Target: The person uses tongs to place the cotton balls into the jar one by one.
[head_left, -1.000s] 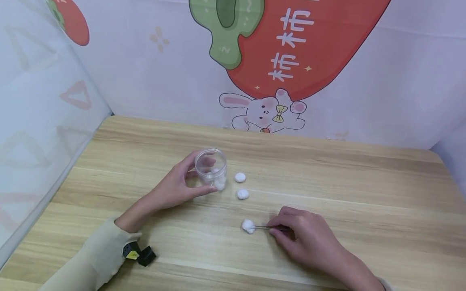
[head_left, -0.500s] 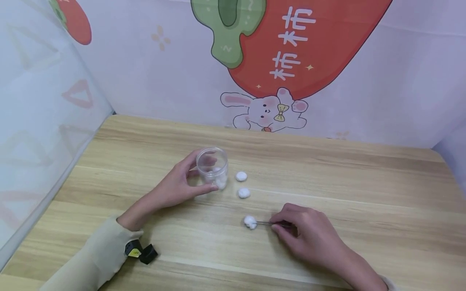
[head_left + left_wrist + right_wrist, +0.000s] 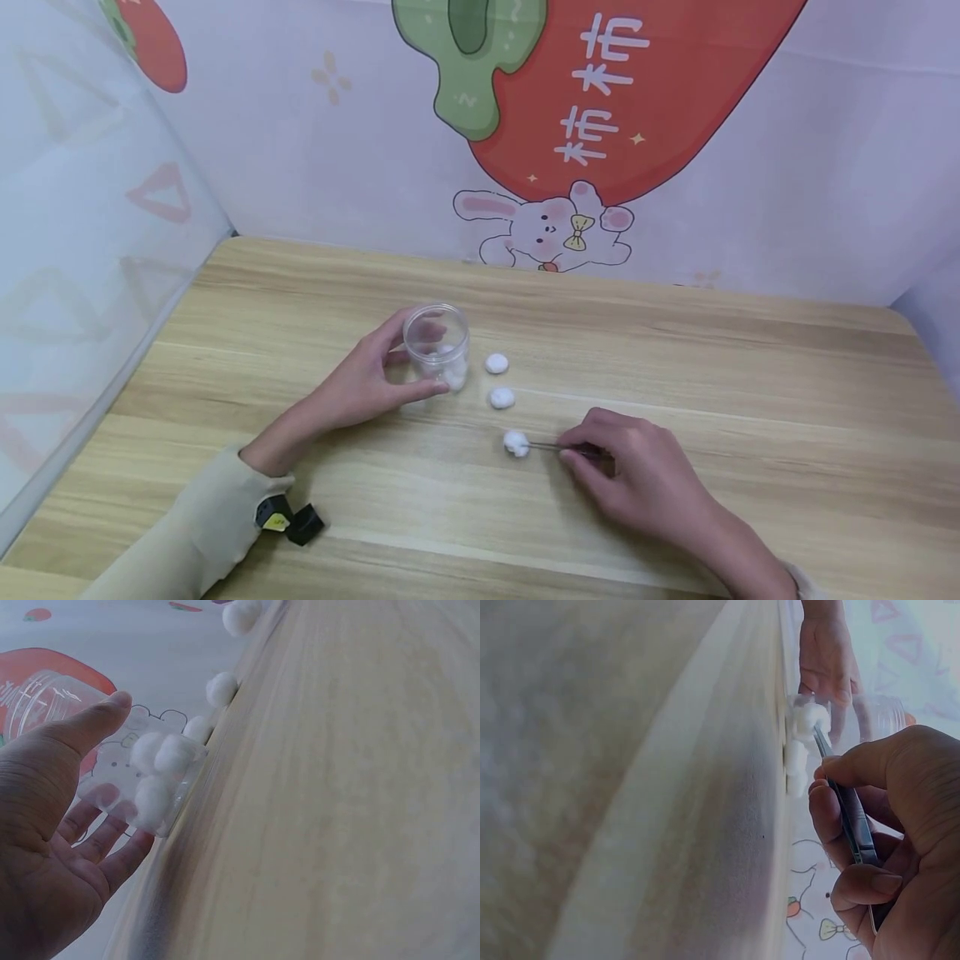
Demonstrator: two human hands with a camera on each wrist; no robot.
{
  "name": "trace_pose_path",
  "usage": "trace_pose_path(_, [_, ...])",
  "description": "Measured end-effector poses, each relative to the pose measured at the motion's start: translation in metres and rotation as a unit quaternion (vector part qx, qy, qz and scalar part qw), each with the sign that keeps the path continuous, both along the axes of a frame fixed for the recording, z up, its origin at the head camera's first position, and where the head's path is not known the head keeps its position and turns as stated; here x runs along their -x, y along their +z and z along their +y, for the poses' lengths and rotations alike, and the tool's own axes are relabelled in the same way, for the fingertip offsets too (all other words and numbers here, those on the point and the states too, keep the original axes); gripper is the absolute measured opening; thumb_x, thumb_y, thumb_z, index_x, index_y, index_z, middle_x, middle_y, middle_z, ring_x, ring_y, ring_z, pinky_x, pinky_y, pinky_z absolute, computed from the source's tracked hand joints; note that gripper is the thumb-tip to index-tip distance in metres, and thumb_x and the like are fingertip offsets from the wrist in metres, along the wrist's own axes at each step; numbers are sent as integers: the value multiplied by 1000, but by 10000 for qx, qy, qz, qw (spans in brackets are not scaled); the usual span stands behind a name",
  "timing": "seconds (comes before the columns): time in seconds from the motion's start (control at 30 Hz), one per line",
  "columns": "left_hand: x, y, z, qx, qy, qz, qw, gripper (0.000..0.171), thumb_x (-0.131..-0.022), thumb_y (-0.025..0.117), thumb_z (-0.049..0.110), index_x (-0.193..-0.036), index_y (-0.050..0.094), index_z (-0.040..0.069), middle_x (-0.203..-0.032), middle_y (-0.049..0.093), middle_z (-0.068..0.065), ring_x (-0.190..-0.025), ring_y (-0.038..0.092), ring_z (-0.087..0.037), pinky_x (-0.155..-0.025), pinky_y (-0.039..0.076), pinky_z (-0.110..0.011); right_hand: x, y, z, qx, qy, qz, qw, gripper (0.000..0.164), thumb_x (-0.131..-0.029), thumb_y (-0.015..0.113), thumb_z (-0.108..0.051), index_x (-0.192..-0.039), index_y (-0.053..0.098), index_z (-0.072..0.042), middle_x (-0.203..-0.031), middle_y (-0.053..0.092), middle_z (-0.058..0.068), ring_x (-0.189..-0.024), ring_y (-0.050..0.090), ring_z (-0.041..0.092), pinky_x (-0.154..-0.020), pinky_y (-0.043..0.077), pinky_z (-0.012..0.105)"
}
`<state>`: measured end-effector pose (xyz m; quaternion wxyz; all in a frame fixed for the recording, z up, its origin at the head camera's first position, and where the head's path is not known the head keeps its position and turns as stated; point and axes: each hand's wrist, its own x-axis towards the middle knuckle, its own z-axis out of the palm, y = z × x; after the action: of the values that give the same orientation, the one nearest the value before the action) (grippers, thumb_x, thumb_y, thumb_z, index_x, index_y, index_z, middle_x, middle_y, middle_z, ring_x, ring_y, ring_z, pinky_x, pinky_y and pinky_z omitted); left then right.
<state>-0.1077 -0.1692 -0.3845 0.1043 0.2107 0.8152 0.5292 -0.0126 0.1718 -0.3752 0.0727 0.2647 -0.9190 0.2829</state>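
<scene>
My left hand (image 3: 372, 379) grips a clear, lidless jar (image 3: 437, 337) round its side; it stands upright on the table. Several white cotton balls (image 3: 161, 757) lie in the bottom of the jar. My right hand (image 3: 637, 462) holds metal tweezers (image 3: 847, 806) between thumb and fingers. Pinched in the tweezer tips is a cotton ball (image 3: 515, 443), close over the table; whether it touches the wood I cannot tell. Right of the jar, two more cotton balls rest on the table, a farther one (image 3: 497, 363) and a nearer one (image 3: 502, 397).
The wood-grain table (image 3: 750, 375) ends at a printed cloth backdrop (image 3: 712, 208) behind. Another pale cloth (image 3: 82, 208) hangs along the left side. A small black device (image 3: 288, 521) is strapped at the left sleeve.
The right hand, with the tweezers and the pinched cotton ball, has moved a little away from me, toward the two loose balls. The left hand and jar have stayed in place.
</scene>
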Motion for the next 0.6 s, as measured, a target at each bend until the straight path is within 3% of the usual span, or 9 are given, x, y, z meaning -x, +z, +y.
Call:
trace_pose_path(0.3, [1, 1, 0, -47, -15, 16, 10000, 83, -84, 92, 19, -154, 47, 29, -144, 64, -5, -139, 60, -22, -118, 54, -43, 10, 8, -4, 291, 35, 135, 9995, 24, -85, 86, -7, -97, 81, -27, -84, 67, -24, -75, 54, -11, -64, 53, 17])
trace_pose_path(0.6, [0, 1, 0, -21, -8, -11, 10000, 83, -84, 92, 19, -153, 47, 29, -144, 64, -5, -139, 60, -22, -118, 53, -44, 27, 19, -12, 673, 154, 27, 9976, 20, -87, 83, -3, -95, 82, -22, -82, 67, -20, -74, 57, -7, -64, 54, 19])
